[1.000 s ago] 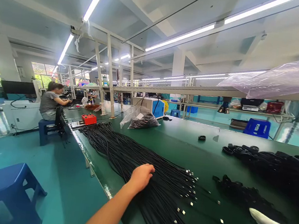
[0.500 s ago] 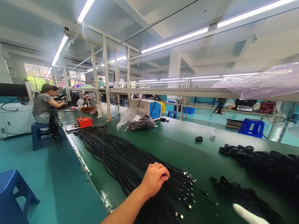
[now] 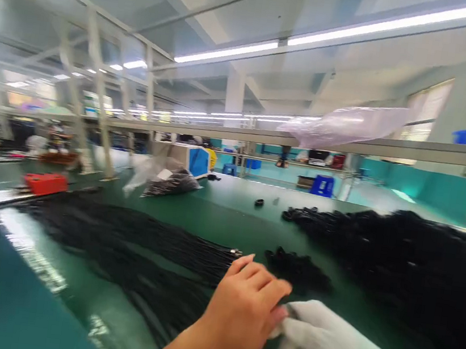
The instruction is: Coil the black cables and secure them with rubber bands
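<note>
My bare left hand [image 3: 243, 307] is over the near part of the green table, its fingers curled and closed. My right hand [image 3: 319, 334], in a white glove, meets it at the thumb, with thumb and forefinger pinched together and the other fingers hanging down, blurred. Whatever is between the two hands is hidden or too small to make out. Long black cables [image 3: 156, 239] with small metal ends lie in bundles to the left and under my left hand. Behind my hands is a small heap of black pieces [image 3: 298, 269].
A large pile of coiled black cables [image 3: 401, 265] covers the right side. One small black coil [image 3: 259, 202] lies farther back. A plastic bag [image 3: 174, 183], a blue-and-white machine [image 3: 198, 161] and a red box [image 3: 45, 183] stand at the left. A shelf [image 3: 238, 136] crosses above the table.
My view has swung to the right. My left hand has left the cable ends and come together with my gloved right hand, whose outstretched fingers have closed.
</note>
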`<state>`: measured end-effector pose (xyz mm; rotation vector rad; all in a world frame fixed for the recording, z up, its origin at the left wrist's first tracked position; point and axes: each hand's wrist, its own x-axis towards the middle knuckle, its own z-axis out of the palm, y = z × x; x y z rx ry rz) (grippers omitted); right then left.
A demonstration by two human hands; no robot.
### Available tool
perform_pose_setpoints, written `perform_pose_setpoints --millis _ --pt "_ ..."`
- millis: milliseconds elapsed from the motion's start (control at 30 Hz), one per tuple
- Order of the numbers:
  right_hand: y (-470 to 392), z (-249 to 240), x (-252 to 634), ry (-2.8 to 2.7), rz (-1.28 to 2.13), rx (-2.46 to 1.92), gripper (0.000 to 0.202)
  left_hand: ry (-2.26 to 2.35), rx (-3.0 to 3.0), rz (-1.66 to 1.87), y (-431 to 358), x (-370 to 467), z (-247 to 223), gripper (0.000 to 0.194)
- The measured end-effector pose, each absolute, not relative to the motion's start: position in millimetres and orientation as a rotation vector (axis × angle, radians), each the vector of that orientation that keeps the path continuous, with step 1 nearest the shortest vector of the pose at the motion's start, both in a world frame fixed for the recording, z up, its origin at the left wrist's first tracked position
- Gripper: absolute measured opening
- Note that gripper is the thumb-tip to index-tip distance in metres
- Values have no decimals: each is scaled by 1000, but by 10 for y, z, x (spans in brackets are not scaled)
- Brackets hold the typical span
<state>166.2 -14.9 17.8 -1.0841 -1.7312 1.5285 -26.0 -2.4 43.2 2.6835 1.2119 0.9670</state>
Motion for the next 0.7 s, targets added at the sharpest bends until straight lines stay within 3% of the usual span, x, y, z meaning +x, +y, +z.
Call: perform_pose_setpoints --millis 100,200,433,567,700 --pt "-129 -13 1516 -1349 2163 -707 45 1066 2505 779 -36 -161 463 17" --pt "-83 -237 1474 -1158 2327 -417 44 980 2386 716 21 -116 488 20" --pt "-68 -422 1508 -1106 2201 -302 33 943 2438 689 257 55 310 23" --pt "-48 -217 1783 -949 2052 -78 40 1357 2579 674 443 -77 -147 34" --pt "47 37 2034 -681 1902 58 27 1571 2823 650 244 -256 -715 28"
